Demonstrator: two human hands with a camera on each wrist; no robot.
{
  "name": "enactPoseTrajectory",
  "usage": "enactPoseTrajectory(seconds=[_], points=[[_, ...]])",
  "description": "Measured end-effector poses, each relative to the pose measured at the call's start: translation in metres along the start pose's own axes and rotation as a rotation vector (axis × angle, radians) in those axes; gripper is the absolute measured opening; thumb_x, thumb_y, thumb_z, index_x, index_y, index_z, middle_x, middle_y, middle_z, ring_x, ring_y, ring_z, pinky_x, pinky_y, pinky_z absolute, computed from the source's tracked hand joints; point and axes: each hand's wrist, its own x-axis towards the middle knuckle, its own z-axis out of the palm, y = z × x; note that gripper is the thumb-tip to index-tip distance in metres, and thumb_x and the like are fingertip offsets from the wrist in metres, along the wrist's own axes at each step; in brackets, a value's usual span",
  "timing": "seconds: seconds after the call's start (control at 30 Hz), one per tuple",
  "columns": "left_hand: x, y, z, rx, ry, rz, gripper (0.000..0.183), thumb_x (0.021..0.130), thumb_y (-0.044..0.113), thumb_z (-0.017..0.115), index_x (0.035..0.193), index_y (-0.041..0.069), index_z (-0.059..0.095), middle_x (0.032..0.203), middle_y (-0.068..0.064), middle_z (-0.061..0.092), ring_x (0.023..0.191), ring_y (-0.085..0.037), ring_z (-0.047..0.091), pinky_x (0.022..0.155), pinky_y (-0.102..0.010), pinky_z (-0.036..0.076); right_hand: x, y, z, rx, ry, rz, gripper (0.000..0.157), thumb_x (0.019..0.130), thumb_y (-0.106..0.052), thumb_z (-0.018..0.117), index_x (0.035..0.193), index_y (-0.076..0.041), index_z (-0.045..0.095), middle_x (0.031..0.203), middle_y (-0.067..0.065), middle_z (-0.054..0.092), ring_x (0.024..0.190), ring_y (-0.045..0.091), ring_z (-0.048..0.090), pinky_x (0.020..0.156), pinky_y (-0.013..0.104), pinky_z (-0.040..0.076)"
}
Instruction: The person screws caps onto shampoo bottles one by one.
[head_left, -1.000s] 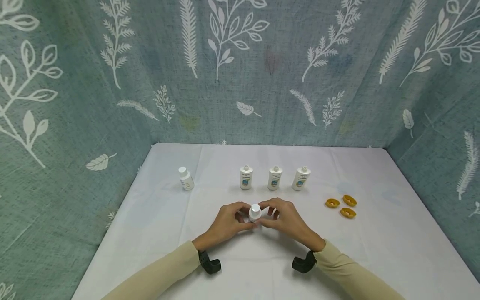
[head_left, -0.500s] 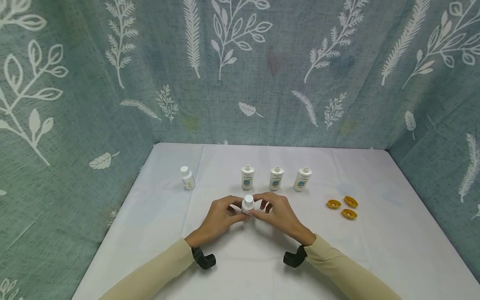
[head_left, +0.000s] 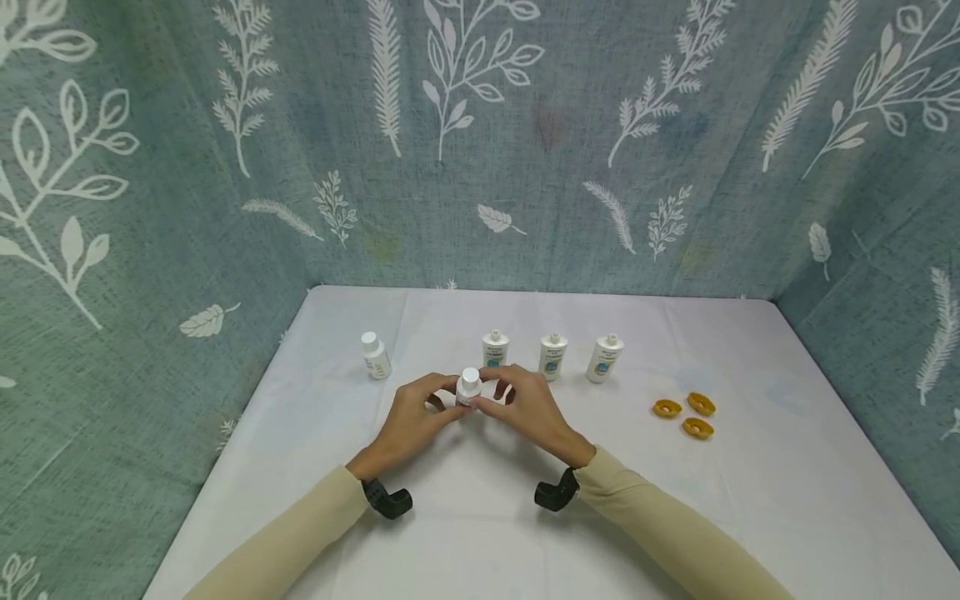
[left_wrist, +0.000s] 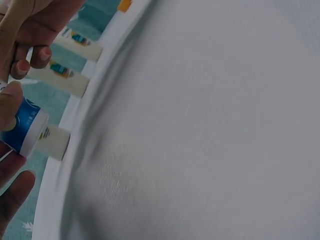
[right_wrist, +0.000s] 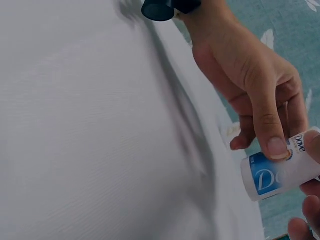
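A small white Dove bottle (head_left: 469, 387) with a white cap is held upright near the middle of the table, its base raised over the cloth. My left hand (head_left: 408, 415) grips it from the left between thumb and fingers, and my right hand (head_left: 527, 410) pinches it from the other side. In the right wrist view the bottle (right_wrist: 267, 176) shows a blue label, with the left thumb (right_wrist: 276, 146) pressing on it. Part of the bottle (left_wrist: 26, 129) is cut off by the frame edge in the left wrist view.
Three white flip-neck-shaped bottles stand at the back: one bottle (head_left: 495, 343) partly behind my right hand, another bottle (head_left: 552, 357), and a third bottle (head_left: 604, 360). A capped white bottle (head_left: 376, 357) stands at left. Three mustard-coloured rings (head_left: 698, 429) lie at right.
Both hands have moved the bottle to the left and farther back across the table, keeping it upright between them. The other bottles and the rings have stayed in place.
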Motion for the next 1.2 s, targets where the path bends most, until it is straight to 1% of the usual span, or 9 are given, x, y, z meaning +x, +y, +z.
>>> enactPoseTrajectory(seconds=[0.07,0.17,0.27,0.47,0.67,0.83,0.93,1.07,1.2], points=[[0.001,-0.003,-0.004,-0.001,0.02,-0.017,0.045,0.083,0.018,0.088,0.125,0.015,0.072,0.109,0.003,0.073,0.099,-0.015,0.068,0.072,-0.03,0.06,0.007,0.0,0.005,-0.004,0.0,0.004,0.039,0.087,-0.027,0.086,0.12,-0.011,0.075,0.1,0.006,0.074,0.074,0.012,0.063,0.063,0.022,0.055],[0.003,-0.008,-0.009,0.014,0.051,-0.04,0.048,0.084,0.019,0.088,0.128,0.014,0.07,0.109,0.001,0.073,0.098,-0.017,0.068,0.072,-0.03,0.059,0.017,0.0,0.012,-0.012,0.0,0.008,0.038,0.088,-0.028,0.085,0.121,-0.013,0.075,0.103,0.002,0.075,0.072,0.008,0.062,0.059,0.022,0.052],[0.005,-0.013,-0.014,0.03,0.068,-0.053,0.049,0.084,0.019,0.088,0.129,0.015,0.069,0.11,0.001,0.073,0.098,-0.016,0.068,0.072,-0.031,0.059,0.026,-0.001,0.019,-0.017,0.001,0.02,0.037,0.089,-0.027,0.084,0.122,-0.013,0.075,0.106,-0.002,0.076,0.07,0.005,0.061,0.055,0.022,0.048],[0.01,-0.027,-0.023,0.072,0.091,-0.049,0.047,0.085,0.018,0.087,0.129,0.016,0.069,0.115,0.003,0.072,0.103,-0.013,0.067,0.074,-0.03,0.059,0.041,-0.003,0.031,-0.031,0.002,0.038,0.036,0.091,-0.025,0.082,0.123,-0.011,0.073,0.112,0.002,0.076,0.069,0.007,0.063,0.055,0.021,0.047],[0.015,-0.038,-0.028,0.148,0.13,-0.059,0.048,0.084,0.015,0.087,0.129,0.009,0.07,0.113,-0.005,0.072,0.102,-0.019,0.069,0.071,-0.032,0.06,0.054,-0.001,0.046,-0.034,0.013,0.068,0.038,0.093,-0.024,0.08,0.127,-0.011,0.072,0.115,0.004,0.075,0.066,0.006,0.062,0.052,0.02,0.045],[0.018,-0.042,-0.03,0.21,0.152,-0.065,0.048,0.084,0.014,0.087,0.129,0.007,0.07,0.113,-0.01,0.071,0.099,-0.024,0.07,0.069,-0.037,0.06,0.062,-0.004,0.056,-0.046,0.03,0.09,0.036,0.094,-0.021,0.079,0.128,-0.011,0.072,0.114,0.007,0.075,0.063,0.005,0.059,0.05,0.019,0.044],[0.019,-0.044,-0.03,0.234,0.163,-0.09,0.048,0.085,0.013,0.086,0.129,0.005,0.07,0.113,-0.012,0.071,0.098,-0.026,0.071,0.07,-0.04,0.06,0.066,-0.007,0.061,-0.068,0.039,0.098,0.034,0.095,-0.021,0.078,0.127,-0.011,0.073,0.113,0.007,0.075,0.061,0.002,0.056,0.05,0.018,0.044],[0.019,-0.044,-0.031,0.26,0.168,-0.12,0.048,0.086,0.011,0.085,0.13,0.0,0.068,0.113,-0.015,0.071,0.097,-0.027,0.071,0.071,-0.04,0.06,0.069,-0.012,0.067,-0.033,0.036,0.121,0.033,0.096,-0.019,0.077,0.128,-0.011,0.072,0.115,0.007,0.074,0.052,0.0,0.056,0.044,0.019,0.046],[0.019,-0.044,-0.032,0.29,0.172,-0.125,0.045,0.087,0.01,0.084,0.128,-0.002,0.068,0.112,-0.016,0.071,0.095,-0.029,0.072,0.07,-0.041,0.061,0.071,-0.012,0.071,0.004,0.023,0.154,0.033,0.097,-0.02,0.076,0.129,-0.012,0.071,0.117,0.006,0.074,0.044,-0.001,0.055,0.04,0.02,0.047]])
